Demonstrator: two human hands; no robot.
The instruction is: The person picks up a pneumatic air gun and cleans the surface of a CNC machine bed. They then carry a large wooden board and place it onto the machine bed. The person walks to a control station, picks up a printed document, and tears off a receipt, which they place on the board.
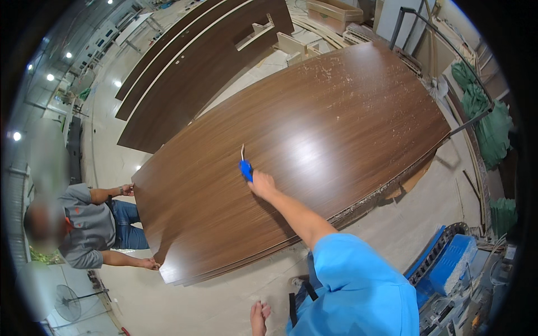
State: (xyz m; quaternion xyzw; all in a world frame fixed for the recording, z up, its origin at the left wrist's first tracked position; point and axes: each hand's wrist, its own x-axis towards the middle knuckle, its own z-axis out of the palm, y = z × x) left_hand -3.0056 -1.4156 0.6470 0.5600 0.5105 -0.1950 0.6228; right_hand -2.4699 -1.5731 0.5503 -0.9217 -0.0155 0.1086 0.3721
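Note:
My right hand (261, 183) reaches out over a large brown wood-grain panel (224, 207), closed around a blue air blow gun (245, 169). Its thin bent metal nozzle points away from me, above the panel's surface. Pale dust and chips (342, 106) are scattered over the panel's far right part. More panels lie stacked beneath the top one. Low in the picture, beside my body, my left hand (259, 315) hangs with its fingers curled, and I see nothing in it. At the panel's left end, a co-worker in a grey shirt (89, 224) touches the edge with both hands.
Several brown panels (185, 78) stand beyond the stack, the nearest with a rectangular cut-out. A metal frame (473, 120) and green sacks (482, 112) are at the right. Blue machinery with a cable chain (443, 263) sits at lower right, a fan (67, 302) at lower left.

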